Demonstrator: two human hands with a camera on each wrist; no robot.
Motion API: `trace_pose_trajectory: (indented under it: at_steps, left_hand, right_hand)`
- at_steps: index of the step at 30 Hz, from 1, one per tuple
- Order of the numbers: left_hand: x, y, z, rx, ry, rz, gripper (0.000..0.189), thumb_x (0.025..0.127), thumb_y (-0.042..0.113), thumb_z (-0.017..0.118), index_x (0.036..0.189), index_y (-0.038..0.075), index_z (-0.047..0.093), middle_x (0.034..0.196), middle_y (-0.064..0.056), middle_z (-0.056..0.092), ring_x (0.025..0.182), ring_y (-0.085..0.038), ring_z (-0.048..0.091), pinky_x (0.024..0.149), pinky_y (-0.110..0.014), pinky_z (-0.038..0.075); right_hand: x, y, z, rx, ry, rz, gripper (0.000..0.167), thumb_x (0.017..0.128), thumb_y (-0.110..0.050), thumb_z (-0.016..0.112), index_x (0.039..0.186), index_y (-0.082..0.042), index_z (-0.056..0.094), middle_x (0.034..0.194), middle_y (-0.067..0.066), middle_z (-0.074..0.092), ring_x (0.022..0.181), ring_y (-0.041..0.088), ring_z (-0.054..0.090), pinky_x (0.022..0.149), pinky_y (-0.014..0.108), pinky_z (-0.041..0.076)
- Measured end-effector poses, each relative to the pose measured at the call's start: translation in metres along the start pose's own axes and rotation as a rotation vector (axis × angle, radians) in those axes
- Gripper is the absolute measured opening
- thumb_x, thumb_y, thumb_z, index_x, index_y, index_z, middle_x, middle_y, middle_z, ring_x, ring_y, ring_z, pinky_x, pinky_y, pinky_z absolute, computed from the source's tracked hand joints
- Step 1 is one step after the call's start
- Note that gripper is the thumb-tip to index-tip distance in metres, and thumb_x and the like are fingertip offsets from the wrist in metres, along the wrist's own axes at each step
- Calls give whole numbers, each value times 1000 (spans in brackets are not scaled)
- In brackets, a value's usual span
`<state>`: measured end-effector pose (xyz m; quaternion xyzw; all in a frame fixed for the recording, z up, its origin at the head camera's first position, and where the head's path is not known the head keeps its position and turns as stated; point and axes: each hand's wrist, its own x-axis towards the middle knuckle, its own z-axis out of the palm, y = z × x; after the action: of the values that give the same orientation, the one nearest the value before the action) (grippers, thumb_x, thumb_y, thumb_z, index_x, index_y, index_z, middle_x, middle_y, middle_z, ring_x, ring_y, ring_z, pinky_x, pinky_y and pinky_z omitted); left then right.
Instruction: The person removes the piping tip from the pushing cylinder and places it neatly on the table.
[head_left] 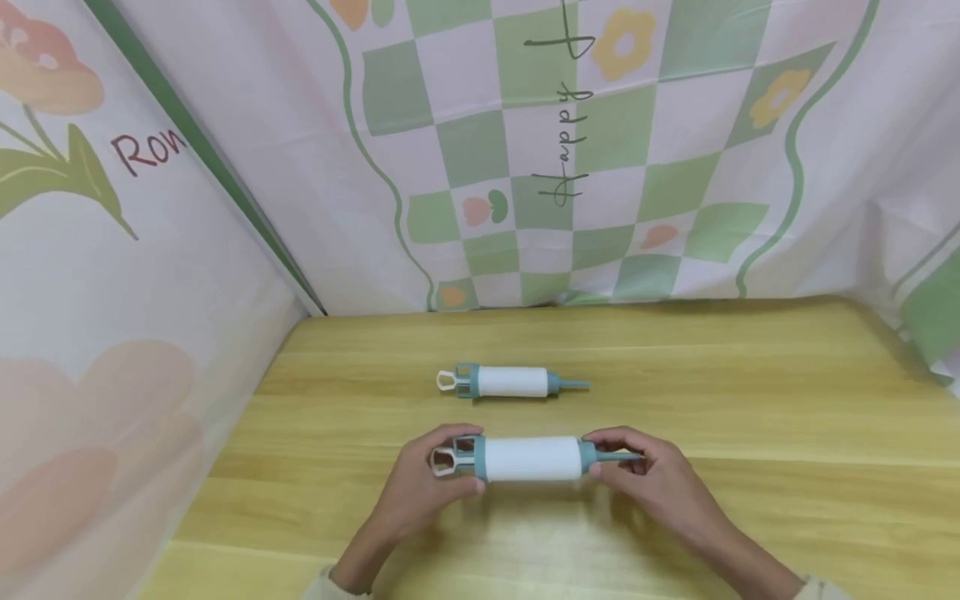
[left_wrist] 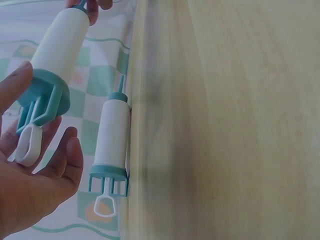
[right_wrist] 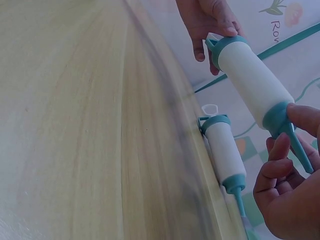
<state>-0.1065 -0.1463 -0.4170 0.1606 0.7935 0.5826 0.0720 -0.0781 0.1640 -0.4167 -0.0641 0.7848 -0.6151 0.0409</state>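
The held syringe (head_left: 532,459) is off the desk (head_left: 750,408), on the near side of the lying syringe (head_left: 513,382); the left grip (head_left: 412,483) clasps its teal collar (head_left: 480,459), the right grip (head_left: 663,483) pinches its teal cap (head_left: 588,456) beside the nozzle (head_left: 617,456).

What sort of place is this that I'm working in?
Probably a tabletop workspace screened by printed cloth, perhaps indoors; the room beyond is hidden. What shows it: the wood-grain table, the green-checked cloth hanging along its far edge, and the flowered cloth on the left.
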Motion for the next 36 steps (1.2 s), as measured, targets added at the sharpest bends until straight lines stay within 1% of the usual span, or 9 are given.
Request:
trace_pose_trajectory:
  at_steps: [3, 6, 12, 18, 22, 28, 32, 36]
  left_hand:
    - [2, 2, 1, -1, -1, 6, 58, 73, 12, 87, 126, 19, 67, 110, -3, 68, 99, -25, 61, 84, -37, 53]
    - [3, 2, 1, -16, 1, 8, 58, 73, 11, 87, 126, 18, 67, 110, -4, 68, 99, -24, 61, 85, -37, 53]
    - [6, 4, 3, -50, 5, 17, 58, 74, 8, 86, 127, 18, 67, 108, -6, 66, 98, -26, 60, 84, -39, 53]
    - [9, 8, 5, -82, 7, 31, 57, 74, 7, 85, 127, 17, 66, 109, -7, 66, 98, -27, 61, 83, -39, 54]
    - [10, 11, 6, -130, 5, 32, 57, 74, 7, 85, 128, 14, 65, 109, -11, 65, 96, -28, 63, 82, -40, 57]
    - [11, 13, 8, -224, -11, 16, 60, 77, 5, 82, 132, 2, 60, 114, -17, 62, 92, -31, 67, 78, -42, 59]
    - [12, 12, 8, -261, -24, 16, 57, 78, 2, 80, 131, 1, 59, 118, -21, 58, 93, -32, 67, 80, -42, 58]
    - [13, 11, 8, -258, -30, 33, 55, 78, 1, 79, 130, 1, 60, 117, -25, 57, 92, -34, 67, 81, -41, 58]
  right_hand:
    - [0, -1, -1, -2, 6, 20, 34, 90, -16, 76, 122, -6, 68, 116, 15, 64, 88, 27, 65, 70, 33, 58]
    - [0, -1, -2, 2, 4, 22, 34, 91, -17, 75, 123, -5, 67, 116, 16, 63, 88, 29, 65, 70, 34, 58]
    - [0, -5, -4, 13, 20, 22, 35, 91, -19, 75, 122, -5, 67, 115, 18, 63, 85, 28, 66, 68, 35, 58]
    - [-2, -8, -7, 35, 20, 24, 35, 92, -18, 75, 123, -4, 66, 115, 19, 62, 86, 34, 66, 69, 36, 58]
    - [-2, -11, -8, 34, 35, 23, 36, 92, -18, 74, 124, -3, 65, 116, 19, 62, 86, 33, 65, 70, 35, 58]
    - [1, -15, -8, 24, 46, -10, 36, 93, -18, 73, 125, -4, 65, 117, 19, 62, 88, 34, 65, 71, 34, 58]
    - [2, -15, -8, 29, 38, -19, 36, 94, -17, 72, 125, -3, 64, 119, 19, 61, 88, 34, 66, 72, 35, 58]
    - [2, -14, -9, 32, 33, -31, 37, 94, -15, 71, 128, -2, 61, 119, 19, 60, 85, 31, 66, 68, 34, 58]
